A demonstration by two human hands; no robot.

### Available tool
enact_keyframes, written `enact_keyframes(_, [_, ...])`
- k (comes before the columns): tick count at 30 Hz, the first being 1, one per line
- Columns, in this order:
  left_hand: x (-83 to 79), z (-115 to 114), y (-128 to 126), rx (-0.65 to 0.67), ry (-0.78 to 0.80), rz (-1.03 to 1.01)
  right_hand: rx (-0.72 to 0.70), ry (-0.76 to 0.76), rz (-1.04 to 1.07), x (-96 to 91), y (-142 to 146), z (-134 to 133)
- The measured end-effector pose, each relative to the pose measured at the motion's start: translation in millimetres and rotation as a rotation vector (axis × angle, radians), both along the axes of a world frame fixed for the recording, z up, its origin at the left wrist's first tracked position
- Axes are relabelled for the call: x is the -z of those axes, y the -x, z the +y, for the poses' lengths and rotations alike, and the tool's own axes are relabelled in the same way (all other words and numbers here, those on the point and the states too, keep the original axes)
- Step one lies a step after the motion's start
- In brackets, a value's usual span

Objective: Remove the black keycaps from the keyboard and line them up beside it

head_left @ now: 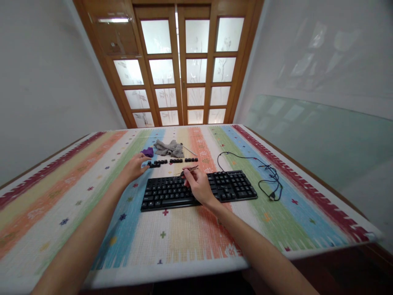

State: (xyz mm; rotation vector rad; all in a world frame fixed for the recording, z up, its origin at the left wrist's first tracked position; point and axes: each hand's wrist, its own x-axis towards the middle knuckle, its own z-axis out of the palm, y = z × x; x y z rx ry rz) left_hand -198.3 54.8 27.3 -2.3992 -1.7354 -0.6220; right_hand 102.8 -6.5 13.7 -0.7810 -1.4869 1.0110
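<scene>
Head view: the right hand (197,185) has thumb and fingers pinched on a thin dark tool (190,169), whose fine wires reach out leftward over the far edge of the keyboard (172,191); whether they touch a key is too small to tell. The left hand (135,167) holds its thumb and forefinger apart, with the left end of the loose keycaps (176,160) between them; I cannot tell whether either fingertip presses on one. These keycaps lie just beyond the keyboard in a row broken into short groups, with another few set slightly nearer at the left end. The keyboard lies flat in front of the person, space bar on the near side, number pad at the right, partly hidden by the right hand. Behind the keycaps, a purple cloth (147,152) sits crumpled near the left fingers, and a larger grey cloth (168,148) lies bunched to its right, with a thin rod (189,150) slanting beside it. From the back of the keyboard a black cable (239,156) curves to the right and ends in a loose tangle, its plug (272,196) resting on the striped tablecloth (153,237). Past the table's far end stand wooden doors (181,57) with frosted panes, and a pale greenish panel (294,123) runs along the right wall (337,82).
</scene>
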Motion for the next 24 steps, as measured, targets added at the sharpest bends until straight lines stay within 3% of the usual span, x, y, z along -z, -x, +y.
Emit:
enact_keyframes(8, [-10.1, -35, -27, -0.081, -0.045, -0.152, -0.020, -0.007, -0.025, 1.7, -1, 2])
enact_keyframes(16, [14.2, -58, -70, 0.107, 0.031, -0.345, -0.119, -0.044, -0.168, 7.3, 2, 4])
enact_keyframes(24, [19.9, -68, -72, 0.164, 0.137, -0.371, -0.117, -0.162, -0.317, 8.5, 12, 12])
